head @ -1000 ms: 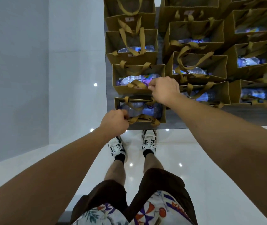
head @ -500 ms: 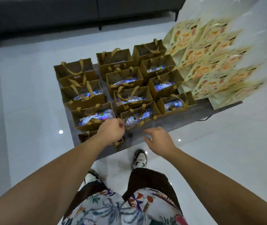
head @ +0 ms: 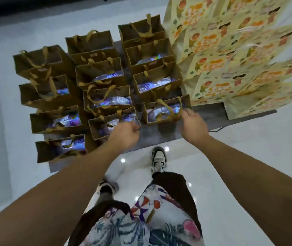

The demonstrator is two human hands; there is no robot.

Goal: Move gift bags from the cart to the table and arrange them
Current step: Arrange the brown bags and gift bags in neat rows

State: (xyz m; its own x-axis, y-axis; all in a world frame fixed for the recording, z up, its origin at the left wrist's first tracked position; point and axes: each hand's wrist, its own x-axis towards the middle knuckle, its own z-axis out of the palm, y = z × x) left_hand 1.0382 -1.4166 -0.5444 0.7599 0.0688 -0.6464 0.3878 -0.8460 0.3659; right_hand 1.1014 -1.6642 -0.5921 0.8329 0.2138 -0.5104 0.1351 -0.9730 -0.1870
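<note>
Brown paper gift bags (head: 106, 103) with tan ribbon handles stand in three rows on the grey tabletop (head: 211, 115), each holding shiny purple-printed packets. Left hand (head: 124, 134) grips a near-edge bag's rim; right hand (head: 193, 124), fingers curled, pinches another's handle (head: 168, 110).

Table: grey top (head: 211, 115), bare strip along the near edge and near right corner.
Brown bags: three rows of brown paper gift bags (head: 106, 102) standing upright on it, running near to far, covering left and middle.
Contents: shiny packets show inside most open tops.
Yellow bags: pale yellow printed bags (head: 230, 64) packed together on the right side, reaching the far end.
</note>
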